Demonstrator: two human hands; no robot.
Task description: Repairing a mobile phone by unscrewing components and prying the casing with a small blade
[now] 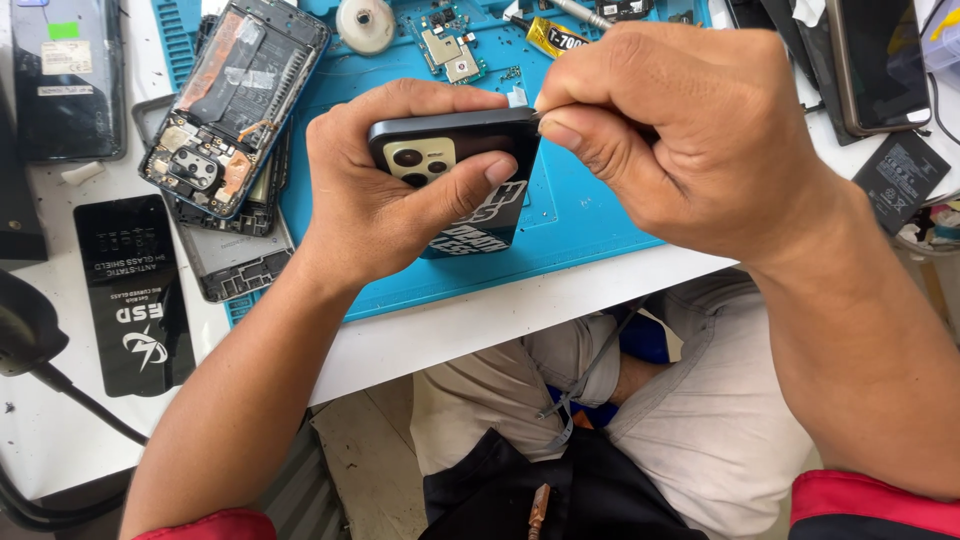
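- Phone [455, 150] with a cream camera block sits upright on its edge over the blue mat [590, 215], near the desk [450, 325] front edge.
- Left hand [375, 190] has its grip wrapped around the phone; right hand [680, 130] is fisted tight at its top corner, whatever it pinches hidden.
- Opened phone [235, 100] lies left, just beside the hand; free mat right.
- Glue tube [555, 38] behind, half covered.

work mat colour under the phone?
Blue, seen in the head view: the work mat lies on the white table.
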